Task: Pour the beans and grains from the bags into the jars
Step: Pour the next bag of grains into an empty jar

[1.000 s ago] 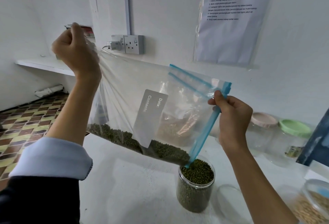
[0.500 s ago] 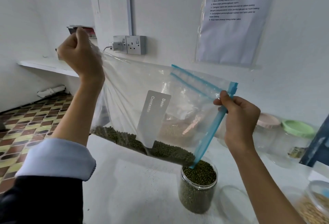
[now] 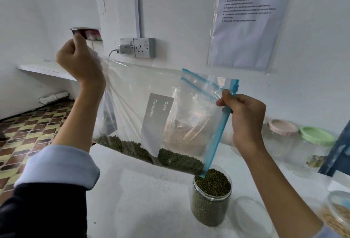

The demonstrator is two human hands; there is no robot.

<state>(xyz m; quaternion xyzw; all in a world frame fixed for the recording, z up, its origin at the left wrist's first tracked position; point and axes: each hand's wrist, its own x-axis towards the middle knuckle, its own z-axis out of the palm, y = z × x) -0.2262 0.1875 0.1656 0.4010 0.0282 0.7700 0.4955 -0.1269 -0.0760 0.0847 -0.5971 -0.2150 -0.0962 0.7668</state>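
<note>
The left hand (image 3: pixel 79 61) is raised high, its fingers clenched around the bottom corner of a clear zip bag (image 3: pixel 132 94). The right hand (image 3: pixel 244 116) pinches the bag's blue zip strip (image 3: pixel 217 133) lower down, so the bag hangs slanted with its mouth corner dipping into an open jar (image 3: pixel 211 198). Green beans (image 3: pixel 170 158) lie along the bag's lower edge, sliding toward that corner; the jar on the white table (image 3: pixel 142 200) is nearly full of them. A clear lid (image 3: pixel 251 213) lies just beside the jar. Behind stand a pink-lidded jar (image 3: pixel 280 135) and a green-lidded jar (image 3: pixel 314 147); a jar of pale grains (image 3: pixel 339 217) sits at the right edge
</note>
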